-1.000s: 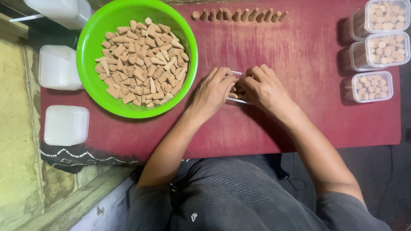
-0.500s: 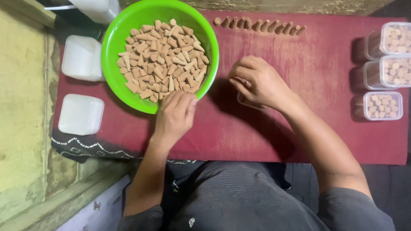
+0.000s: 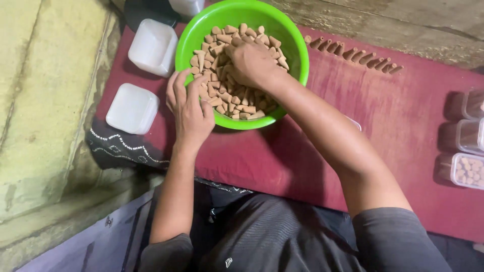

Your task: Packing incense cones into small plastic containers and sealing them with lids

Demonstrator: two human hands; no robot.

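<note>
Right now both your hands are at the green bowl (image 3: pixel 297 55), which sits at the far left of the red cloth (image 3: pixel 403 111) and is heaped with tan cones (image 3: pixel 237 98); your right hand (image 3: pixel 252 61) reaches across from the right and lies palm down on the pile, fingers curled into the cones, though you cannot tell whether it grips any; your left hand (image 3: pixel 189 108) rests over the bowl's near left rim, fingers spread and loosely open, fingertips touching cones at the edge; your right forearm crosses the cloth diagonally and hides part of a clear container (image 3: pixel 354 122) just right of the bowl, only a corner showing; two white square lids (image 3: pixel 132 108) lie left of the bowl, one near and one farther, both close to your left hand but apart from it; a row of darker cones (image 3: pixel 353 50) lies on the cloth beyond the bowl to the right, well apart from your hands; at the right edge stand clear tubs (image 3: pixel 469 170), the nearest holding cones, the others cut off by the frame; a dark patterned cloth (image 3: pixel 121 146) peeks out under the red one at the near left.
</note>
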